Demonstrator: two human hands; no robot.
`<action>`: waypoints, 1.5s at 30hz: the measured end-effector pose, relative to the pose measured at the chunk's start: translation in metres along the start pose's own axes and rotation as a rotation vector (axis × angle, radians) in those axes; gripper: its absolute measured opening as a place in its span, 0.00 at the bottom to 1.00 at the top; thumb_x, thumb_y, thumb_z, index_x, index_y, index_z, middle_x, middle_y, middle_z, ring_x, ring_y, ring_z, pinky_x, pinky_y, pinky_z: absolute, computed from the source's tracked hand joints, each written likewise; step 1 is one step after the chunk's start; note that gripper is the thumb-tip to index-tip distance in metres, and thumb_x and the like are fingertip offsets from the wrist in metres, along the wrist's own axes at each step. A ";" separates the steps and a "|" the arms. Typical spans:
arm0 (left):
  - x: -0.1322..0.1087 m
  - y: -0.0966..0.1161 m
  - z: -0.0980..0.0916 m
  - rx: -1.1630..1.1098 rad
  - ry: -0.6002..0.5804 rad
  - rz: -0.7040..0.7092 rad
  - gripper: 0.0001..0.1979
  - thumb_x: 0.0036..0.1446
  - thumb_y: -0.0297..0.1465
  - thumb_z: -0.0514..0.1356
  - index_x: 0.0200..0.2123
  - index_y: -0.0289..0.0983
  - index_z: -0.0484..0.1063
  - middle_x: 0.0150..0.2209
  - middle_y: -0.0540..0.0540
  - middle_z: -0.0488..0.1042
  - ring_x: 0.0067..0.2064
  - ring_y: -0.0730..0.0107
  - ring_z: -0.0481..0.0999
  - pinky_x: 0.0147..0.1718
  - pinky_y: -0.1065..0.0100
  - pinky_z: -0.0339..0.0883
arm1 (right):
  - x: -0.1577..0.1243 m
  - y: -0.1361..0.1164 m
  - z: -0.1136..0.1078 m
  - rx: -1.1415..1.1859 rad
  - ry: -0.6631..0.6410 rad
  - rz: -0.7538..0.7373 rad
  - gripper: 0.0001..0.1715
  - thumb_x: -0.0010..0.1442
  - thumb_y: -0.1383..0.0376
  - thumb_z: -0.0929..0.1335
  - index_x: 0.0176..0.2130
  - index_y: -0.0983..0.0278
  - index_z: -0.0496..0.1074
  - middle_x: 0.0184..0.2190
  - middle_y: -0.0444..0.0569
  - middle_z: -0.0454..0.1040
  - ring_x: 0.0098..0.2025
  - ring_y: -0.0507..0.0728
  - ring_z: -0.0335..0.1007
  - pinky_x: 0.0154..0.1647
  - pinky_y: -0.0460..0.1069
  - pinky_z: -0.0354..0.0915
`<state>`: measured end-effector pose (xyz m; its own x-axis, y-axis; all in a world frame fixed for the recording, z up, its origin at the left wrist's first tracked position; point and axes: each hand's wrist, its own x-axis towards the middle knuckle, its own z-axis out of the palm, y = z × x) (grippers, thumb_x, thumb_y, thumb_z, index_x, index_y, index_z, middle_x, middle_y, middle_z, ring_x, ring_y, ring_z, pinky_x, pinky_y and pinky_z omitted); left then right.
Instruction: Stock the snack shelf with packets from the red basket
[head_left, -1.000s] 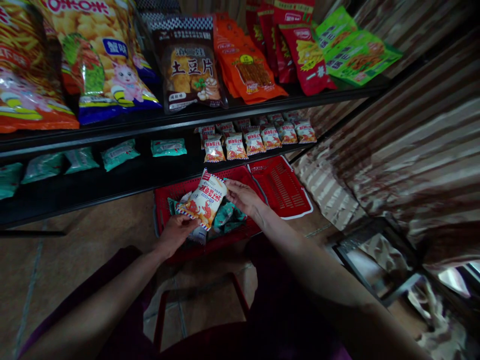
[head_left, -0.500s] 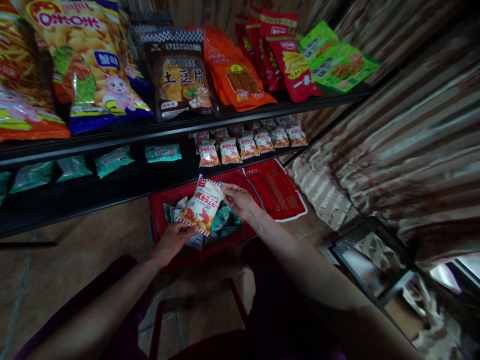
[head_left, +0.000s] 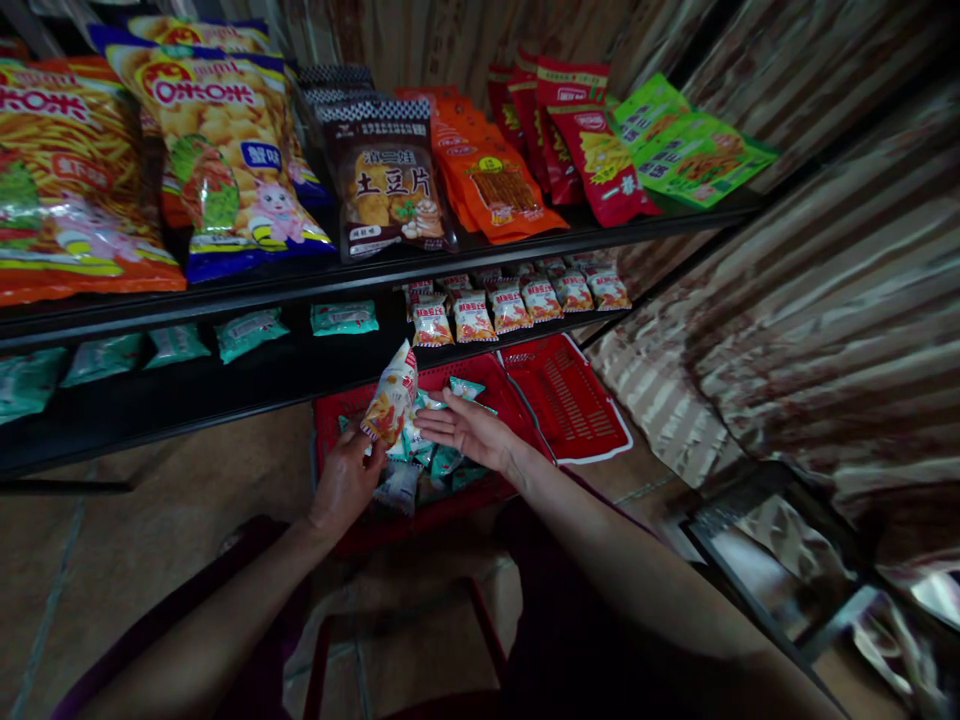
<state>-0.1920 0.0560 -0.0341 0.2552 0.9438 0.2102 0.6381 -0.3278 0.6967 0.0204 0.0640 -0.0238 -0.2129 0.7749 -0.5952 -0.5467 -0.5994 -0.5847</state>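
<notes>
A small white and orange snack bag (head_left: 393, 396) stands tilted above the red basket, its lower corner pinched in my left hand (head_left: 349, 480). My right hand (head_left: 469, 430) is open just to the right of that bag, palm turned up and fingers stretched out, apart from it. Below both hands, the red shopping basket (head_left: 517, 440) holds several teal snack bags (head_left: 447, 461) and a pale bag (head_left: 399, 487). More small white and orange bags (head_left: 474, 316) stand in rows on the lower shelf, right above the basket.
Several teal packets (head_left: 251, 333) lie along the lower shelf (head_left: 247, 390) at left. Larger snack bags (head_left: 397, 180) fill the upper shelf. A second red basket (head_left: 570, 400) lies at right, near striped curtain cloth (head_left: 810, 330) and a dark metal frame (head_left: 772, 550).
My right hand has let go of the snack bag and opened. The bag has turned and moved left in my left hand. The view has shifted slightly, so the shelves appear lower.
</notes>
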 end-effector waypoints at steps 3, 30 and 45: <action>0.000 0.002 -0.002 -0.071 -0.012 -0.096 0.06 0.54 0.28 0.56 0.31 0.38 0.73 0.34 0.43 0.76 0.35 0.65 0.77 0.35 0.68 0.72 | 0.004 0.002 -0.004 -0.002 0.049 -0.023 0.17 0.60 0.58 0.68 0.46 0.66 0.68 0.36 0.56 0.78 0.41 0.57 0.77 0.53 0.55 0.68; -0.009 0.013 0.008 -0.883 -0.337 -0.774 0.19 0.38 0.43 0.69 0.28 0.34 0.73 0.29 0.46 0.78 0.34 0.62 0.79 0.37 0.64 0.71 | 0.011 0.019 -0.010 0.068 0.061 -0.054 0.22 0.42 0.66 0.78 0.37 0.62 0.70 0.31 0.43 0.78 0.32 0.51 0.75 0.37 0.47 0.72; -0.004 0.010 -0.001 -0.766 -0.345 -0.386 0.29 0.55 0.38 0.61 0.59 0.41 0.61 0.63 0.42 0.60 0.64 0.59 0.58 0.61 0.60 0.52 | 0.007 0.025 0.004 -0.332 0.191 -0.409 0.24 0.45 0.58 0.75 0.43 0.59 0.73 0.37 0.43 0.77 0.40 0.54 0.72 0.43 0.48 0.68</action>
<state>-0.1872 0.0484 -0.0272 0.4056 0.8759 -0.2614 0.1002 0.2416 0.9652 0.0020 0.0551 -0.0408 0.1304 0.9259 -0.3546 -0.2628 -0.3125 -0.9128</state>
